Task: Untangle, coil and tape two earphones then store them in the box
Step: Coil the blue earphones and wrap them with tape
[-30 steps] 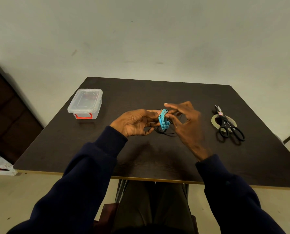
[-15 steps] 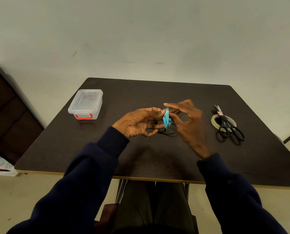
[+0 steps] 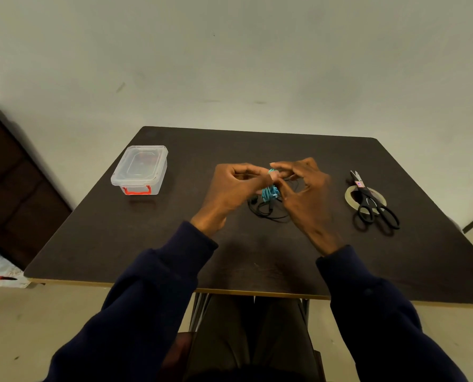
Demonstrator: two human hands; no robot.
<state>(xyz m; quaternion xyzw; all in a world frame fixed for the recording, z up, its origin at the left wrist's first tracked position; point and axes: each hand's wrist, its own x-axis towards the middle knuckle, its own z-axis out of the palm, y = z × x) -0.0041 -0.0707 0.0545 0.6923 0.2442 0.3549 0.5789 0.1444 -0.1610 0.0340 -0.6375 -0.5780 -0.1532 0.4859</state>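
Observation:
A bundle of blue earphone cable (image 3: 270, 192) sits between my two hands above the middle of the dark table (image 3: 147, 238). My left hand (image 3: 234, 186) pinches its upper part with curled fingers. My right hand (image 3: 305, 194) holds the same bundle from the right with thumb and fingertips. A black earphone (image 3: 265, 210) lies loose on the table just beneath the hands, partly hidden by them. The clear plastic box (image 3: 141, 169) with a shut lid and red clasp stands at the left of the table.
A roll of clear tape (image 3: 351, 197) lies at the right of the table with black scissors (image 3: 373, 205) resting across it. A dark cabinet (image 3: 14, 188) stands to the left of the table. The wall is right behind the table's far edge.
Both hands have lifted slightly and turned the blue bundle. My left hand has rolled over so its back faces me. The black earphone has stayed on the table.

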